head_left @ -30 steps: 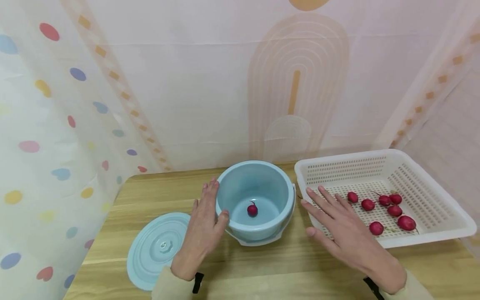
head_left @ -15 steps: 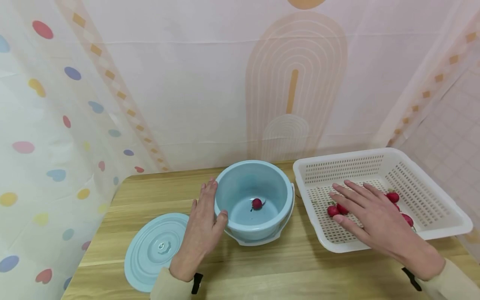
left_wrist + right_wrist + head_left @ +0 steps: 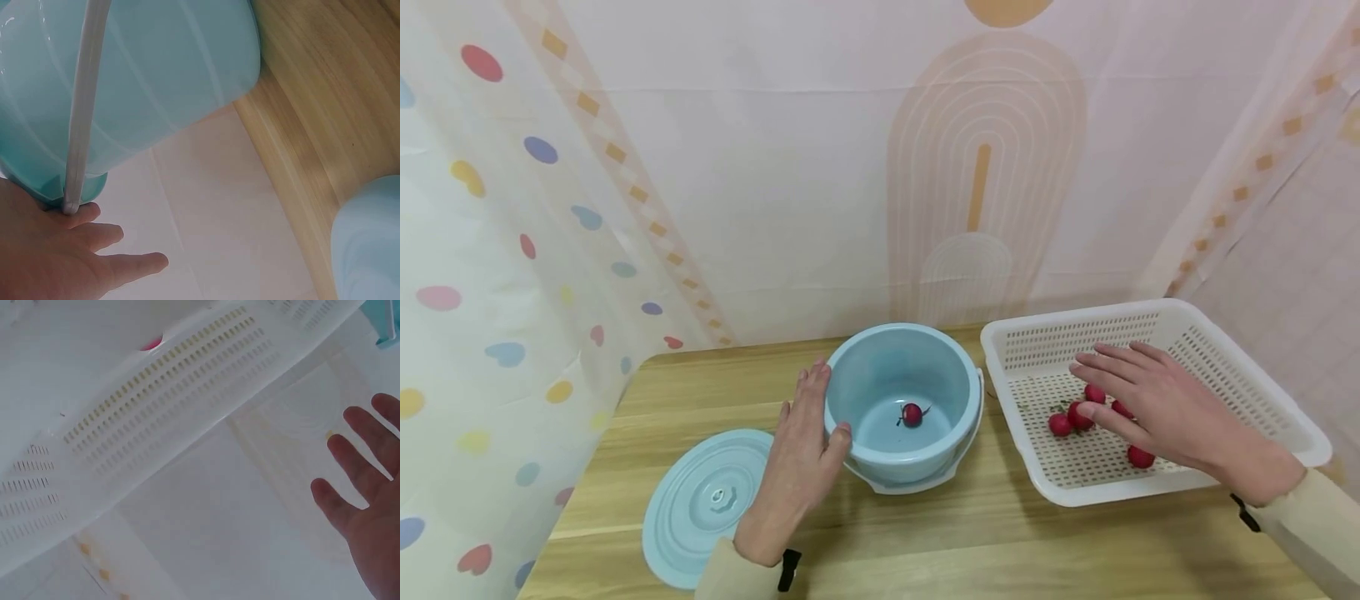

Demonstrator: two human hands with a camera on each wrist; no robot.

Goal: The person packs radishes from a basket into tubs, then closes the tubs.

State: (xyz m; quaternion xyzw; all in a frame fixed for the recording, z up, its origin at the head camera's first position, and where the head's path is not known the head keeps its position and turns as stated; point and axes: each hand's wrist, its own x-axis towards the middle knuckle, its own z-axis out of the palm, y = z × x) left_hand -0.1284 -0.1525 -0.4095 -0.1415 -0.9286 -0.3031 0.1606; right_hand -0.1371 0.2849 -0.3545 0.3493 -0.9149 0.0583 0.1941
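The right hand, spread and grasping nothing, hides part of the round red radishes in the white perforated plastic basket near the far right corner of the wood-grain desk; their number cannot be told. The left hand covers some of the flat light-blue plastic lid by the left edge. A pale patterned cloth hangs behind the far edge. There, a round light-blue plastic bucket holds one radish; the left hand, fingers extended, rests against its rim.
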